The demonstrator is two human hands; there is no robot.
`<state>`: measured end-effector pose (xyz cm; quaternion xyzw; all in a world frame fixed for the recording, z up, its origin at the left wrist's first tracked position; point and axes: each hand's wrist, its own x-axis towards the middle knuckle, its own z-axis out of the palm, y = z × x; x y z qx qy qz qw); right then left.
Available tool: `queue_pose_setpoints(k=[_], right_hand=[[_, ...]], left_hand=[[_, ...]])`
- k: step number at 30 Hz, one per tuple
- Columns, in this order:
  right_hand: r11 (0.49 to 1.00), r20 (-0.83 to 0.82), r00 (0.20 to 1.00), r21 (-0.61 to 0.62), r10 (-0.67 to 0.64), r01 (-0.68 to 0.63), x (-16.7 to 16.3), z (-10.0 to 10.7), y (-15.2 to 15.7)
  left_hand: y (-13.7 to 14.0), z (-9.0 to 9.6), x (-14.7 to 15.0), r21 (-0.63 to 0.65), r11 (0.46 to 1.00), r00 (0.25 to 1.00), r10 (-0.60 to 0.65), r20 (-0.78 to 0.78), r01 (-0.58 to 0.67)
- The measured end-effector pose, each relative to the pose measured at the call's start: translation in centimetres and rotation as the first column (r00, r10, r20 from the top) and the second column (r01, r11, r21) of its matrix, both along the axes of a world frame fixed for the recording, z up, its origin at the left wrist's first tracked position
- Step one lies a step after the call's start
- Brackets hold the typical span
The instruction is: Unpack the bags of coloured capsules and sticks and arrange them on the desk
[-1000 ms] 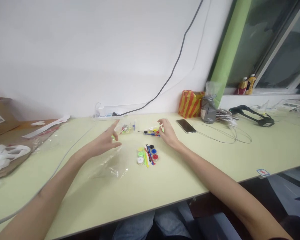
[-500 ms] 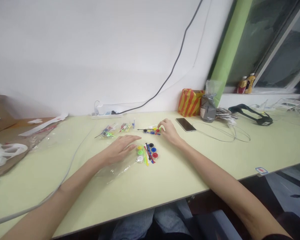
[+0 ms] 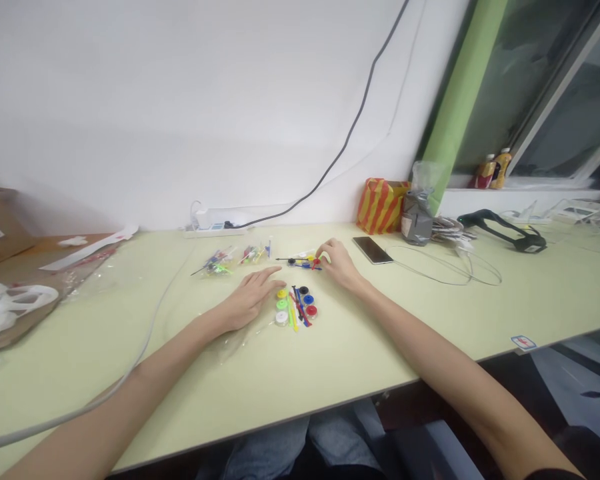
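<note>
Surface: pale green tabletop (image 3: 375,333), spanning the scene.
Left hand (image 3: 250,298): fingers lying loosely apart.
Right hand (image 3: 337,263): curling at multicoloured plastic pieces (image 3: 305,266); cannot tell if pinching.
Near set: round coloured plastic discs (image 3: 282,305) and slim sticks (image 3: 293,317), lying beside left hand.

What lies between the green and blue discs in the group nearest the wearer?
In the head view, slim coloured sticks lie between the green disc and the blue disc.

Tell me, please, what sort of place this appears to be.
Probably a workroom or office: a long table along the wall, a power strip at its back, and a cardboard box at the left.
</note>
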<state>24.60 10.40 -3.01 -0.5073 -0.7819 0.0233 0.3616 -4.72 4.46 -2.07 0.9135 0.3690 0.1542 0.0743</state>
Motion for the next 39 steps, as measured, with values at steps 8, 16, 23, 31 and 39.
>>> queue_pose_setpoints(k=[8,16,23,31,39], right_hand=[[1.000,0.004,1.000,-0.008,0.008,-0.008,0.0,0.0,0.0],[1.000,0.013,1.000,0.001,0.008,-0.008,0.0,0.0,0.0],[1.000,0.047,0.999,-0.001,0.025,-0.025,0.0,0.0,0.0],[0.997,0.163,0.984,-0.041,0.066,-0.060,0.2,-0.6,0.7],[0.998,0.142,0.988,0.002,0.057,-0.058,0.5,0.0,1.0]], left_hand=[[0.2,-0.3,0.0,0.016,1.000,0.997,0.009,0.072,-0.010],[0.1,1.0,0.1,0.069,0.996,0.982,0.045,0.181,-0.058],[-0.2,3.9,-1.6,0.231,0.845,0.853,0.393,0.343,-0.483],[-0.1,5.2,-3.3,0.330,0.799,0.858,0.506,0.086,-0.504],[-0.4,4.1,-2.0,0.022,0.947,0.902,0.312,-0.298,-0.320]])
